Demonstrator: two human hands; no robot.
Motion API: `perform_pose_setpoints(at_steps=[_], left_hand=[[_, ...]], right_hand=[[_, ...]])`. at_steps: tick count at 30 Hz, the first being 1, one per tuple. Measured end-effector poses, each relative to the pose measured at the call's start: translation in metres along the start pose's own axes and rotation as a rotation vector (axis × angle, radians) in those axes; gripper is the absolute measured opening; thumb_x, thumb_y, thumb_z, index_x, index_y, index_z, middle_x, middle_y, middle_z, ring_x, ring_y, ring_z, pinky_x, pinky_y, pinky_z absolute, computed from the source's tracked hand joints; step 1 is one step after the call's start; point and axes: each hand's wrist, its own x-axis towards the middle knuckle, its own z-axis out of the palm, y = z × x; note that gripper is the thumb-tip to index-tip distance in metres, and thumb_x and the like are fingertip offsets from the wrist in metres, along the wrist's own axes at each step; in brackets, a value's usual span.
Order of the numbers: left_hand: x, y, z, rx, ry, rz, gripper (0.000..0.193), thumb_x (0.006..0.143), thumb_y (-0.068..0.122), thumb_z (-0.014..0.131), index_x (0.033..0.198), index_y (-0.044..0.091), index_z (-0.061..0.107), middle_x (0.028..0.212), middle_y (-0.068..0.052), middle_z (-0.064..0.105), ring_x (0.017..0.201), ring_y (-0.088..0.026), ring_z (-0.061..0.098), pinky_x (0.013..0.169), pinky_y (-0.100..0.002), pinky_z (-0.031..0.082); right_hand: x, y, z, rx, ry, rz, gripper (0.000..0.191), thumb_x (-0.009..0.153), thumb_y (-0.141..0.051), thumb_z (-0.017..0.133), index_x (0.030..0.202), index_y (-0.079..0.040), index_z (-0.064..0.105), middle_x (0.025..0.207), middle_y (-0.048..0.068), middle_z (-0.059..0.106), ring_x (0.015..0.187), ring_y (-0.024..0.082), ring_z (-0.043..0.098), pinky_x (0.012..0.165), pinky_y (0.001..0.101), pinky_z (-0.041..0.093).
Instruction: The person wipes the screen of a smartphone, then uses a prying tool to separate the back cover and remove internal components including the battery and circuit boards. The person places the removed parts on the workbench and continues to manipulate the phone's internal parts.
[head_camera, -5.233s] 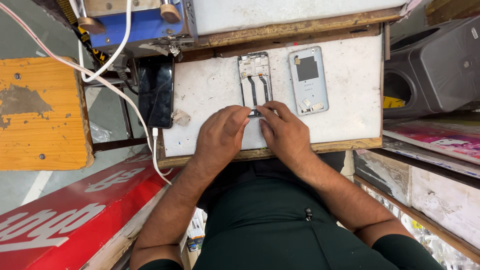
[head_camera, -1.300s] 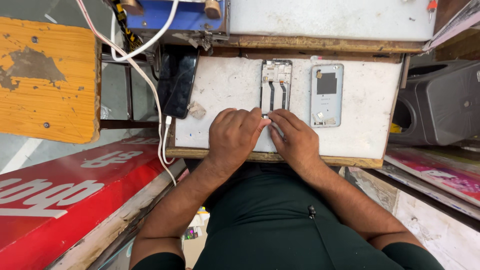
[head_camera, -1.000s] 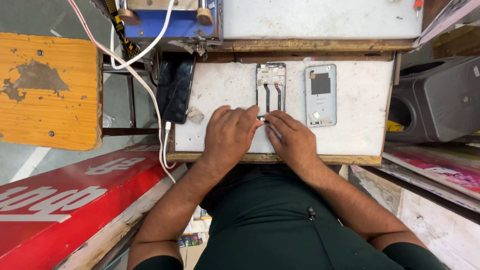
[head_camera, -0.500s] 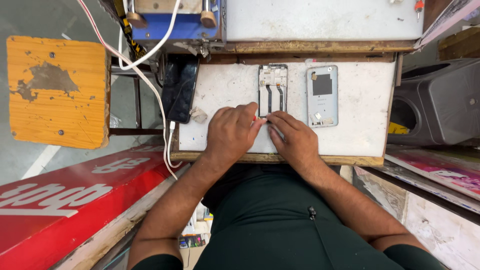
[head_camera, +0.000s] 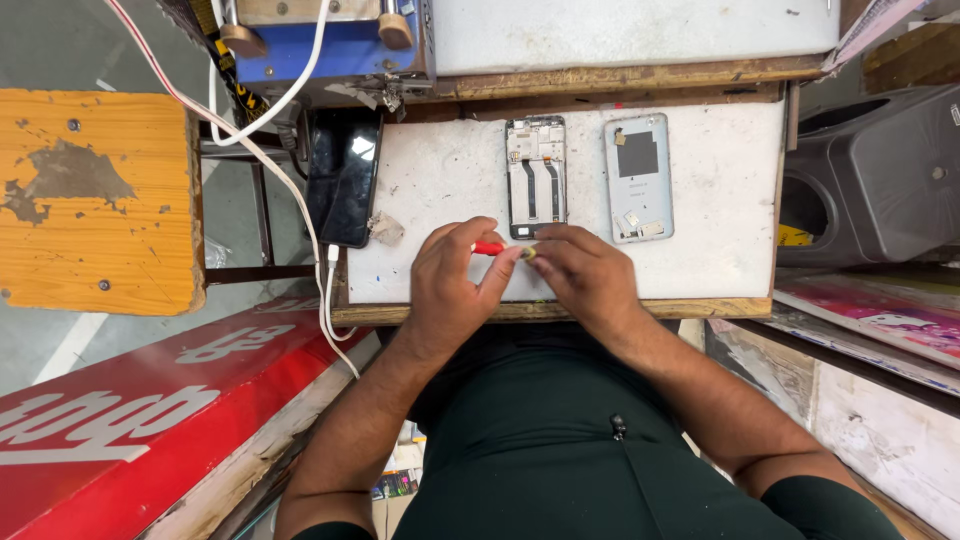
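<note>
My left hand (head_camera: 455, 285) grips a small red-handled tool (head_camera: 489, 248), whose red tip shows between thumb and fingers. My right hand (head_camera: 585, 275) meets it at the fingertips, pinching a tiny part (head_camera: 527, 254) that I cannot make out. Both hands rest on the white work board (head_camera: 440, 170), just below an opened phone frame (head_camera: 536, 175) with two dark flex strips. A pale blue phone back cover (head_camera: 638, 176) lies to its right, inner side up.
A black phone (head_camera: 344, 175) lies at the board's left edge, plugged into a white cable (head_camera: 322, 300). A blue machine (head_camera: 320, 45) stands behind it. An orange wooden stool (head_camera: 95, 195) is at left, a red signboard (head_camera: 120, 420) below, a dark speaker box (head_camera: 880, 175) at right.
My hands stay together at the board's front edge. The left hand has turned slightly, so the tool's red handle now shows. The view has shifted a little.
</note>
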Motion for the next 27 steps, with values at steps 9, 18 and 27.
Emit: perform_pose_setpoints(at_steps=[9,18,27], left_hand=[[0.002,-0.014,0.009,0.027,-0.012,-0.010,0.049,0.093,0.015,0.084,0.130,0.004,0.053,0.091,-0.007,0.073,0.087,-0.023,0.073,0.089,-0.039,0.057],[0.009,-0.014,0.027,0.039,-0.046,0.027,0.050,0.094,0.016,0.084,0.131,0.004,0.052,0.089,-0.006,0.072,0.084,-0.022,0.073,0.091,-0.040,0.057],[0.031,0.011,0.022,-0.003,-0.139,0.189,0.046,0.085,-0.001,0.073,0.126,0.006,0.052,0.099,-0.013,0.072,0.093,-0.031,0.072,0.093,-0.046,0.053]], right_hand=[[-0.011,0.046,-0.048,-0.226,0.091,0.177,0.017,0.102,0.000,0.068,0.112,-0.010,0.077,0.115,0.011,0.076,0.098,0.020,0.076,0.077,0.0277,0.064],[-0.007,0.054,-0.063,-0.277,0.041,0.357,0.029,0.102,-0.004,0.070,0.131,-0.010,0.073,0.127,0.013,0.069,0.084,0.019,0.072,0.068,0.0284,0.062],[0.000,0.018,-0.013,-0.033,-0.090,0.202,0.062,0.085,-0.007,0.081,0.142,-0.014,0.059,0.131,0.012,0.068,0.064,0.015,0.067,0.060,0.0282,0.058]])
